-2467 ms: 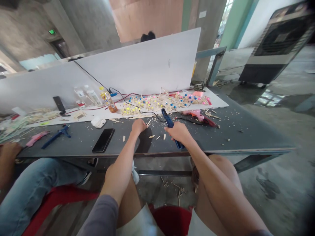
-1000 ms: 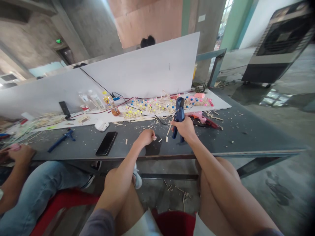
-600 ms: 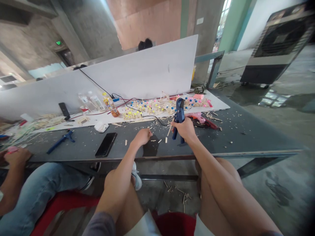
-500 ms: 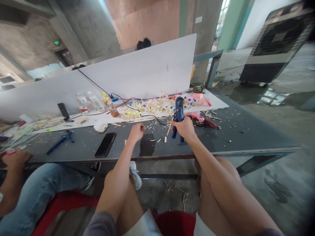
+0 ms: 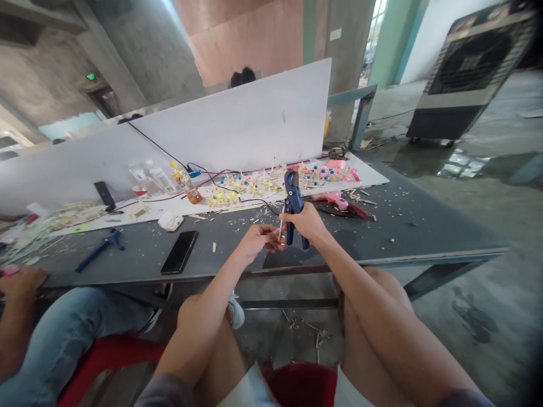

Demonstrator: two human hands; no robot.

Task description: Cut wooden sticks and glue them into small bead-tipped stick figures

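Observation:
My right hand (image 5: 309, 224) is wrapped round a blue hand cutter (image 5: 293, 198), held upright above the front of the dark table. A thin wooden stick (image 5: 280, 225) is pinched at the thumb of that same hand. Just left of the cutter, my left hand (image 5: 259, 242) has its fingers at the lower end of the stick, touching it or very near. Behind both hands lie small wooden stick pieces with yellow balls (image 5: 224, 199) and blue and pink balls (image 5: 322, 172).
A black phone (image 5: 179, 252), a white case (image 5: 170, 221) and a second blue tool (image 5: 99, 249) lie to the left. Bottles (image 5: 186, 183) stand behind. A pink glue gun (image 5: 335, 199) lies at right. Another person's hand (image 5: 21, 280) is at far left.
My left hand has moved right, to the stick beside the cutter. My right hand and the cutter have shifted a little left. The whole view has turned slightly.

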